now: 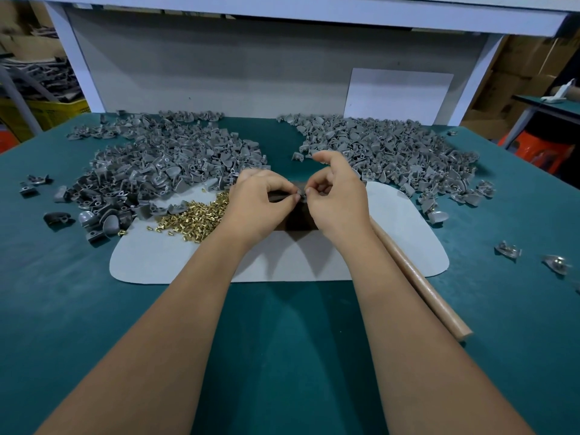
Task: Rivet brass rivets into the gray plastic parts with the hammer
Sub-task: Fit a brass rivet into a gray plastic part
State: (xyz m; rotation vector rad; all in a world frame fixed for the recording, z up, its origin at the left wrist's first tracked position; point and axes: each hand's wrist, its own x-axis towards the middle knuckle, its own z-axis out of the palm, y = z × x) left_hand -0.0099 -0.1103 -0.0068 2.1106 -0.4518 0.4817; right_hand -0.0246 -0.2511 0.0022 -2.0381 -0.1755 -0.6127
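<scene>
both forearms reach forward over the green table [282, 356] and the two hands meet above the middle of a pale gray mat [175, 259]. the left hand [257, 205] is curled, thumb and forefinger pinching toward the centre; the right hand [337, 199] mirrors it, its forefinger raised and bent, thumb and middle finger pinching. between the fingertips sits a small gray plastic part [302, 193], held from both sides (whether a rivet is already seated in it is too small to tell). under the hands a dark block [298, 219] shows on the mat, mostly hidden by the wrists.

a scatter of brass rivets [191, 218] lies on the mat just left of the left hand. a wooden hammer handle [420, 281] lies along the right forearm, its head hidden beneath the hand. a big heap of gray parts [163, 171] spreads at the left rear, another heap [392, 155] at the right rear, with a bare green gap between them. a few loose pieces [507, 249] lie apart at the right edge. a white panel [398, 92] leans against the back board.
</scene>
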